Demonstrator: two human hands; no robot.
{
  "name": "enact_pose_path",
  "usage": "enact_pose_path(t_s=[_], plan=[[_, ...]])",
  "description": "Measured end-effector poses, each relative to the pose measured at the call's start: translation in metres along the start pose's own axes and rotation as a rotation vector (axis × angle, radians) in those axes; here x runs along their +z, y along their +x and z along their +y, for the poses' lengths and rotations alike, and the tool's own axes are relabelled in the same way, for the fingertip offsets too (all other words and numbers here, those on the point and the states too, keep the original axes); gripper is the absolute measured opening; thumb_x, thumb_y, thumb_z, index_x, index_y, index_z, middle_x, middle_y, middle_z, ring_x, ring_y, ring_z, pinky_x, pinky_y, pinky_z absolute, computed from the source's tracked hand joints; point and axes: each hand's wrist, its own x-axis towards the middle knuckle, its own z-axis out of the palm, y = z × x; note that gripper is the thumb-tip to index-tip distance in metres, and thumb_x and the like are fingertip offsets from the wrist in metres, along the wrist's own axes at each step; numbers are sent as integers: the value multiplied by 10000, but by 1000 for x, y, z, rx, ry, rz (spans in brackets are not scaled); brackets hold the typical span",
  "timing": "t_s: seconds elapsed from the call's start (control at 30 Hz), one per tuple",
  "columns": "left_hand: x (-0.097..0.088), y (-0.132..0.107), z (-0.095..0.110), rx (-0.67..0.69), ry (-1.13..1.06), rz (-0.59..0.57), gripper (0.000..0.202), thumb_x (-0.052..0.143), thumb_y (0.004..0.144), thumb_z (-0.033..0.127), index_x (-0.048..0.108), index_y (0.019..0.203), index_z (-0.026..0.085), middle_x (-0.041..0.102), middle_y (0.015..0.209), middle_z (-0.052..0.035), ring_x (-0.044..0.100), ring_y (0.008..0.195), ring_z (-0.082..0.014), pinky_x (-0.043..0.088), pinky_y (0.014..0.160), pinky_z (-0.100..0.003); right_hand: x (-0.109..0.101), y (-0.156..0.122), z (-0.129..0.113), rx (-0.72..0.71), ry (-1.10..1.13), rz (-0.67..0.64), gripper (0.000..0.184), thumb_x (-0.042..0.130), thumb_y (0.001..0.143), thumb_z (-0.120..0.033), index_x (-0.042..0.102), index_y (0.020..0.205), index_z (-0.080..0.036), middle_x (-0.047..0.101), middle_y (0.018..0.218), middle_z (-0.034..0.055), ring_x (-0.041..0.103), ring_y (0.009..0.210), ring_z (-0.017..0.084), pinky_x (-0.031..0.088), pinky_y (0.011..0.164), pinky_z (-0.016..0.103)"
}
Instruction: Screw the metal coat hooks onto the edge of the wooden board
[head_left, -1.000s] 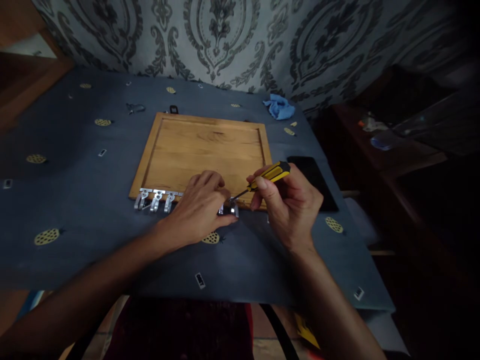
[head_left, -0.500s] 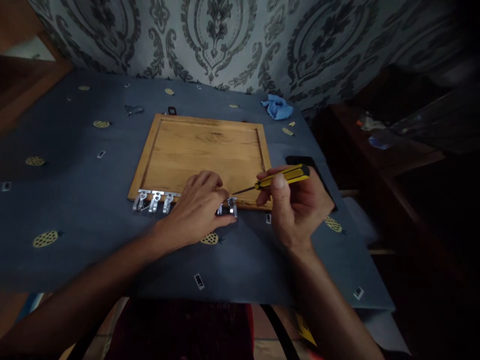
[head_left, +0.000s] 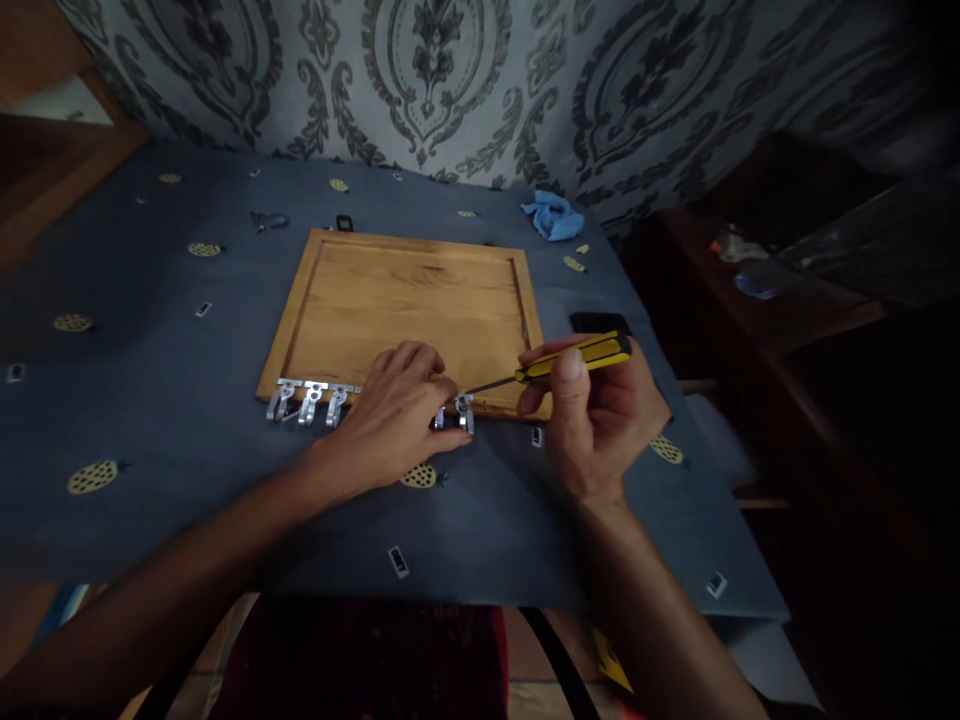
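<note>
A framed wooden board (head_left: 412,310) lies flat, with a silvery metal hook rack (head_left: 313,392) along its near edge. Several hooks hang over that edge toward me. My left hand (head_left: 397,415) is closed over the middle of the rack, fingers on top and thumb below by the right-hand hooks, hiding part of it. In my right hand (head_left: 600,410) is a screwdriver (head_left: 574,357) with a yellow and black handle. Its shaft slants down to the left, with the tip at the rack's right end beside my left fingers. Exact tip contact is too small to make out.
A blue cloth (head_left: 553,216) is crumpled at the table's back right. A dark phone-like slab (head_left: 600,322) lies partly behind my right hand. Small clear or metal piece (head_left: 268,221) and a black square ring (head_left: 344,222) sit beyond the board. Patterned cloth covers the table (head_left: 225,540).
My right hand and the screwdriver have shifted slightly to the right, and the handle has turned a little in the fingers. The left hand, board and rack stay put.
</note>
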Motion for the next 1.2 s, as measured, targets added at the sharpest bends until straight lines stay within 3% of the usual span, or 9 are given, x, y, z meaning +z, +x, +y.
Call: enact_pose_path(t_s=[0.47, 0.67, 0.87, 1.03, 1.2], plan=[[0, 0, 1, -7, -10, -9, 344, 796, 821, 411, 700, 1001, 134, 597, 1158, -107, 504, 1154, -312, 429, 974, -471, -3, -2, 1, 1, 6, -99, 147, 593, 981, -346, 641, 950, -211, 710, 869, 1, 584, 501, 71, 457, 468, 246], [-1, 0, 1, -7, -1, -12, 345, 791, 827, 423, 698, 1007, 144, 598, 1140, -98, 508, 1142, -303, 433, 968, -462, -6, 2, -5, 81, 84, -184, 195, 602, 976, -343, 656, 1129, -234, 723, 942, 12, 557, 517, 69, 467, 473, 240], [-2, 0, 2, -20, 6, -34, 340, 790, 829, 417, 697, 1020, 152, 596, 1158, -103, 507, 1140, -303, 428, 969, -459, 2, 8, -14, 142, 20, -195, 164, 639, 949, -371, 610, 901, -217, 693, 854, -10, 543, 533, 76, 461, 494, 232], [-3, 1, 3, -15, 6, -34, 341, 774, 843, 417, 695, 1036, 148, 595, 1162, -116, 501, 1148, -312, 429, 973, -472, 1, 12, -17, 74, -156, -239, 172, 629, 953, -382, 611, 905, -217, 684, 779, -8, 573, 557, 101, 447, 491, 239], [-4, 1, 4, -19, 4, -47, 338, 774, 847, 407, 700, 1054, 149, 596, 1156, -109, 504, 1162, -306, 425, 986, -463, -6, 17, -16, 51, -101, -326, 174, 601, 971, -393, 611, 917, -228, 696, 803, -3, 534, 504, 83, 422, 466, 238]])
